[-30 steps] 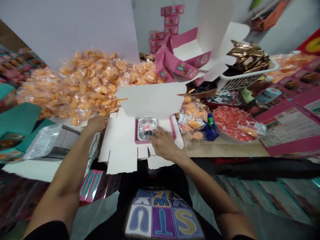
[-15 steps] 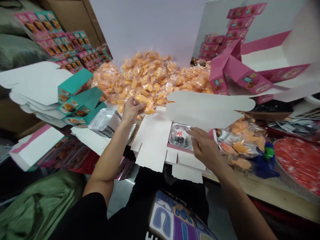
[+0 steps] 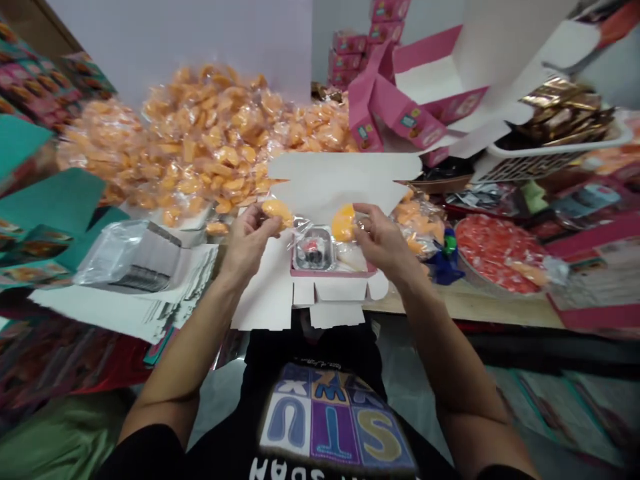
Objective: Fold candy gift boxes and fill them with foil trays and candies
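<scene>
Holding two clear-wrapped orange snacks above an open pink box (image 3: 333,270) at the table's near edge, both forearms stretched forward from black short sleeves and bent slightly inward toward each other. Left hand (image 3: 247,240) pinched closed around one orange snack (image 3: 277,210) at its fingertips, palm turned to the right, wrist raised just left of the box. Right hand (image 3: 383,241) likewise closed on a second orange snack (image 3: 344,223) (wrapper crinkled and trailing down toward the box), fingers curled, thumb on top. Both snacks level with each other, close together but apart, directly over the box's back edge and in front of its upright white lid flap (image 3: 345,180). Inside the box, left compartment: a small foil tray (image 3: 314,250) with a dark and red sweet under clear film, below and between the two hands. Right compartment too hidden by wrapper to tell.

Readable on the black shirt (image 3: 330,427) at the bottom of the view: large coloured block letters, among them "U", "T" and "S", upside down as seen from above. Printing on the pink cartons (image 3: 400,113) at the back too small to read.

Heaped behind the box: a large pile of wrapped orange snacks (image 3: 210,147). To the left, a bagged stack of foil trays (image 3: 130,257) near teal cartons (image 3: 50,207); to the right, a round tray of red sweets (image 3: 495,250) and a white basket of gold-wrapped pieces (image 3: 560,127).
</scene>
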Demonstrator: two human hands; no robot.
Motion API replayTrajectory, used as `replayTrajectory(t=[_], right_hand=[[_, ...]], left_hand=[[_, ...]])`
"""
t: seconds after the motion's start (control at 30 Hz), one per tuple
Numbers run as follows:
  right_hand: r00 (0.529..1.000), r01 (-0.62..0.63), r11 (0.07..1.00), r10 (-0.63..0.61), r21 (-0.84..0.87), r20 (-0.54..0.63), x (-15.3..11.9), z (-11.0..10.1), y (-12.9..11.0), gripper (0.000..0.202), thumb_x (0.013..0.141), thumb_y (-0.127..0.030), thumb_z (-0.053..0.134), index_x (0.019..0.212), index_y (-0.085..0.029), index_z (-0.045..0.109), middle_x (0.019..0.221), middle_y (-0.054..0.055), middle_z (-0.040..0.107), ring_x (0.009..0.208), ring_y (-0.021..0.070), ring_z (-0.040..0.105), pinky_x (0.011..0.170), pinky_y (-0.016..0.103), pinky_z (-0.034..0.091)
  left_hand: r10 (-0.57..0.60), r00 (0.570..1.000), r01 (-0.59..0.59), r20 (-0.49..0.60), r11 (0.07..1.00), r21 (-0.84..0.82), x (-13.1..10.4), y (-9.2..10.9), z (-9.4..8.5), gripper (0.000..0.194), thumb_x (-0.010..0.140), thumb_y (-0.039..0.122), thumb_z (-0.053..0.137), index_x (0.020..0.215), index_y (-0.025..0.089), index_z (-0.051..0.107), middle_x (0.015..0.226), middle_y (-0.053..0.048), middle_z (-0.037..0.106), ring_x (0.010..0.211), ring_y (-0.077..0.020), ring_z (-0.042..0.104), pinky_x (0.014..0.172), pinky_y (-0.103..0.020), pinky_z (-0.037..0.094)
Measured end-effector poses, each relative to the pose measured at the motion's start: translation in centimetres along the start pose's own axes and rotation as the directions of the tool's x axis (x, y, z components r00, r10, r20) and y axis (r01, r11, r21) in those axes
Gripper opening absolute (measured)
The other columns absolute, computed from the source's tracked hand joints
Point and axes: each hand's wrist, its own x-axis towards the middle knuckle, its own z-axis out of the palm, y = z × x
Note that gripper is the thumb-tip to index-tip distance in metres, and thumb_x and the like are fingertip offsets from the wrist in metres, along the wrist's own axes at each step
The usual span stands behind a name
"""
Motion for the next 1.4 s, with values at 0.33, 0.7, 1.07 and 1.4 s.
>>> replayTrajectory(t=[0.33, 0.7, 1.07, 1.4], right_hand=[[0.998, 0.066, 0.631, -0.026, -0.773, 0.064, -5.5, -1.3, 1.4, 0.032, 0.107, -0.016, 0.047, 0.11, -0.014, 0.078, 0.122, 0.021, 0.075, 0.132, 0.041, 0.055, 0.112, 0.056, 0.036], [0.956, 0.148, 0.547, 0.133, -0.824, 0.26, -6.1, -1.1, 0.5, 0.043, 0.115, -0.022, 0.04, 0.125, -0.009, 0.08, 0.118, 0.021, 0.082, 0.157, 0.0386, 0.046, 0.129, 0.058, 0.019], [0.996, -0.002, 0.618, 0.072, -0.786, 0.054, -7.1, -3.0, -0.9, 0.037, 0.109, -0.015, 0.047, 0.13, -0.01, 0.077, 0.131, 0.02, 0.077, 0.121, 0.0347, 0.067, 0.101, 0.042, 0.043], [0.952, 0.236, 0.621, 0.006, -0.747, 0.305, -4.8, -0.8, 0.9, 0.043, 0.118, -0.029, 0.044, 0.137, -0.005, 0.074, 0.161, 0.026, 0.061, 0.159, 0.0398, 0.046, 0.127, 0.056, 0.04]], left_hand=[[-0.11, 0.984, 0.11, 0.139, 0.994, 0.013, 2.1, -2.3, 4.5, 0.03, 0.079, 0.012, 0.08, 0.1, 0.021, 0.06, 0.077, 0.003, 0.067, 0.067, -0.0124, 0.066, 0.065, -0.025, 0.057], [-0.139, 0.976, 0.13, 0.17, 0.99, 0.059, 2.3, -4.2, 12.9, 0.04, 0.087, -0.002, 0.065, 0.111, 0.025, 0.047, 0.072, 0.007, 0.061, 0.065, -0.0132, 0.066, 0.065, -0.024, 0.054], [0.051, 0.961, -0.211, 0.27, 0.767, 0.606, 2.7, -4.1, 13.0, 0.016, 0.097, 0.016, 0.071, 0.108, 0.021, 0.06, 0.108, -0.009, 0.074, 0.097, -0.024, 0.07, 0.093, -0.042, 0.058], [-0.185, 0.681, -0.696, 0.708, 0.139, 0.705, -4.2, -3.2, 5.2, 0.059, 0.11, 0.051, 0.066, 0.161, 0.022, 0.062, 0.163, -0.019, 0.064, 0.152, -0.0467, 0.057, 0.122, -0.063, 0.049]])
